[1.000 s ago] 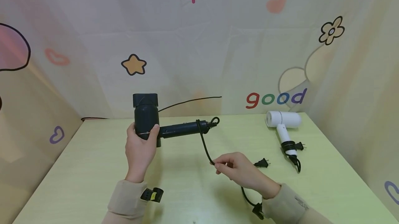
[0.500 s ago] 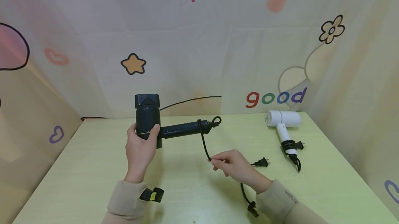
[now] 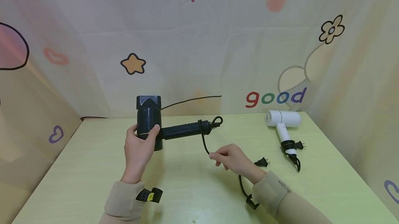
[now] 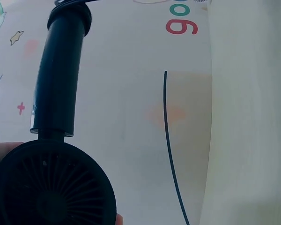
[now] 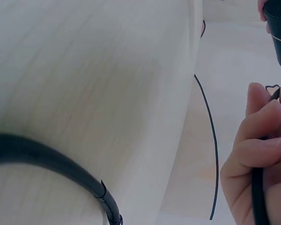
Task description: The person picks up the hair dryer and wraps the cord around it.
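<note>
My left hand (image 3: pixel 138 151) grips the body of a dark blue hair dryer (image 3: pixel 149 118), holding it above the table with the handle pointing right. In the left wrist view the dryer's round slatted vent (image 4: pixel 54 187) faces the camera. A black cord (image 3: pixel 204 143) loops at the handle's end and is wound around the handle there. My right hand (image 3: pixel 233 160) pinches this cord between thumb and fingers, below and right of the handle. In the right wrist view the cord (image 5: pixel 257 192) runs through the curled fingers. A black plug (image 3: pixel 262 162) shows just beyond the right wrist.
A white hair dryer (image 3: pixel 283 119) lies at the table's back right, its black cord (image 3: pixel 288 145) wound around the handle. The pale table (image 3: pixel 93 168) meets a printed curtain (image 3: pixel 187 43) at its back and sides.
My right hand has moved slightly up and left with the cord. The dark dryer in my left hand has shifted a little right and down.
</note>
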{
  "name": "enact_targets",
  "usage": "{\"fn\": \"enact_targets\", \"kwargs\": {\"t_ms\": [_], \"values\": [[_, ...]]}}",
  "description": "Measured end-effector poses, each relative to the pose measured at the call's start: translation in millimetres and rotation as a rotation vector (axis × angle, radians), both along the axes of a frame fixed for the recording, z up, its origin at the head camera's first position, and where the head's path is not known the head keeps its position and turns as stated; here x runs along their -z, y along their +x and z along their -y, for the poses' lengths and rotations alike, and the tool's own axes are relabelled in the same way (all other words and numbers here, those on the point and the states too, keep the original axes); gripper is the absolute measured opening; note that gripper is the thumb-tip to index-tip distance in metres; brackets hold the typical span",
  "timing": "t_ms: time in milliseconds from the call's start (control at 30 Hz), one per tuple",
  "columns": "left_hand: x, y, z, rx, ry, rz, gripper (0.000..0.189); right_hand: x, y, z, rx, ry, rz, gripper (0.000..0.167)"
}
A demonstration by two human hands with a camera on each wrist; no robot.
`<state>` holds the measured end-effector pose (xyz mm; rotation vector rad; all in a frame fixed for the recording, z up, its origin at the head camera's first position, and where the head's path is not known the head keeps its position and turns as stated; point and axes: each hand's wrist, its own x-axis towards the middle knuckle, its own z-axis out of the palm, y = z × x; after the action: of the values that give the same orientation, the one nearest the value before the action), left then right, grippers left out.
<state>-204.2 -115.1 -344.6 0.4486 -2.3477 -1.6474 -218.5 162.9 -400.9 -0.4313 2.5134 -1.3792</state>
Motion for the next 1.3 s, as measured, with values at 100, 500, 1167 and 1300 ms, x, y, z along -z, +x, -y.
{"fn": "enact_targets", "kwargs": {"t_ms": [100, 500, 1167, 1300], "values": [[-1.5, 0.7, 0.3, 0.008, 0.008, 0.005, 0.084, 0.3, -3.6, 0, -0.009, 0.021, -0.007, 0.034], [-6.6, 5.4, 3.3, 0.050, 0.060, 0.018, 0.087, -0.5, -14.4, -1, -0.049, 0.062, -0.010, 0.032], [-9.6, 13.0, 12.0, 0.161, 0.106, 0.048, 0.085, -9.8, -32.0, -4, -0.005, 0.191, -0.054, 0.030], [-10.2, 15.0, 14.6, 0.196, 0.087, 0.052, 0.083, -13.2, -33.9, -6, 0.016, 0.191, -0.034, 0.025]]}}
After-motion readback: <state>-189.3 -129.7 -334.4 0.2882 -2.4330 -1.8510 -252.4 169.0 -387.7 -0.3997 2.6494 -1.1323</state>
